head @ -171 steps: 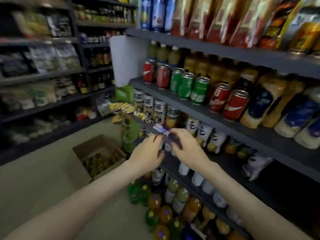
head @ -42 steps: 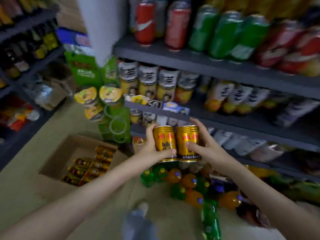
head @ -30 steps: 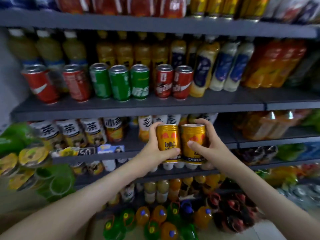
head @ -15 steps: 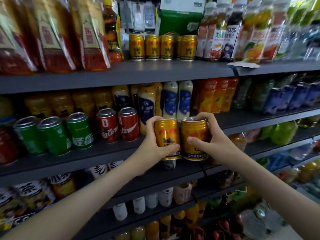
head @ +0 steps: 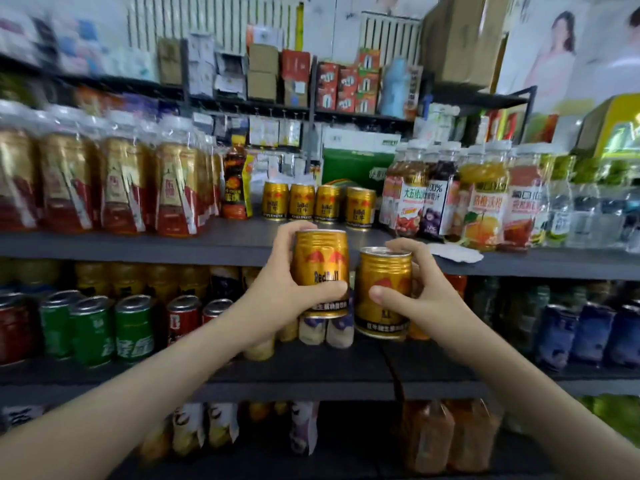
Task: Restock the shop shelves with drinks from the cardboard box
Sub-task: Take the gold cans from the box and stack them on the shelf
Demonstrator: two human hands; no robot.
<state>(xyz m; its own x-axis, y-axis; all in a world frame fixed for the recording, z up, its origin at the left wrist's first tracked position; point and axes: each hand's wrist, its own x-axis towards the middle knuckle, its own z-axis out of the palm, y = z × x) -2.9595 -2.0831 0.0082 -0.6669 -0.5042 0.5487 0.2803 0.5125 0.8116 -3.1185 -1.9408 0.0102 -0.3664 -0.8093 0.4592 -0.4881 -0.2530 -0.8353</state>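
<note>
The left hand (head: 277, 289) is wrapped round a smooth gold metal can (head: 320, 268), thumb laid across its glossy printed front and fingers curled behind the rim. The right hand (head: 422, 292) clamps a second gold can (head: 382, 289) the same way, thumb on the front and fingertips hooked over the silvery lid. Both cylinders stand upright, side by side between the two grips, the left one held higher; whether they touch cannot be told.

Just above and beyond the grips runs a flat dark-grey upper shelf (head: 207, 242), and on it, straight behind the held cans, a row of four matching gold cans (head: 318, 204). Right of the grips on that board stand clear plastic juice bottles (head: 481, 199) with paper labels, and a crumpled white scrap (head: 453, 252) lies at its edge. Left of the grips are shiny red-and-gold wrapped bottles (head: 121, 188). Below the left wrist, green cans (head: 93, 330) and red cans (head: 183, 318) with dull metal lids
</note>
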